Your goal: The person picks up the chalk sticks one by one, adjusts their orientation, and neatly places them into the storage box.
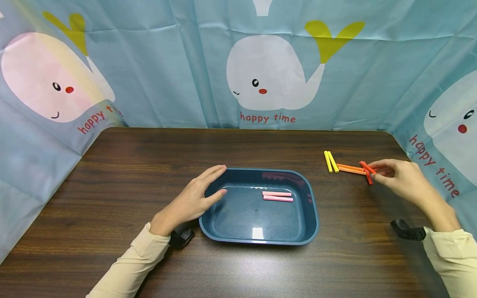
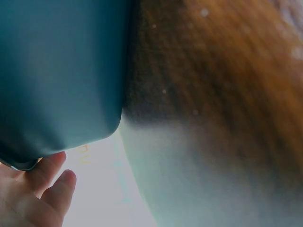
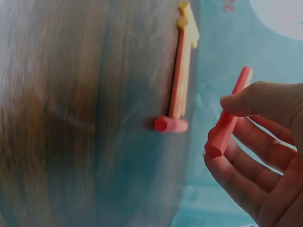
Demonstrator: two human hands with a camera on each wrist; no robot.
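Observation:
My right hand [image 1: 404, 180] pinches a red chalk stick [image 3: 225, 132] between thumb and fingers, raised off the table in the right wrist view. Below it lies a second red chalk stick [image 3: 171, 125], at the end of two orange chalk sticks [image 1: 352, 170]. Two yellow chalk sticks [image 1: 331, 162] lie beyond those, to the left. My left hand [image 1: 190, 200] rests at the left side of a dark blue plastic tub [image 1: 261, 242], fingers extended along its rim and thumb reaching over the inside. Two pink chalk sticks [image 1: 278, 198] lie side by side in the tub.
The dark wood-grain table [image 1: 123, 182] extends around the tub. A light blue curtain [image 1: 164, 74] printed with whales hangs along the table's back and sides. Black straps with devices [image 1: 408, 231] sit at both wrists.

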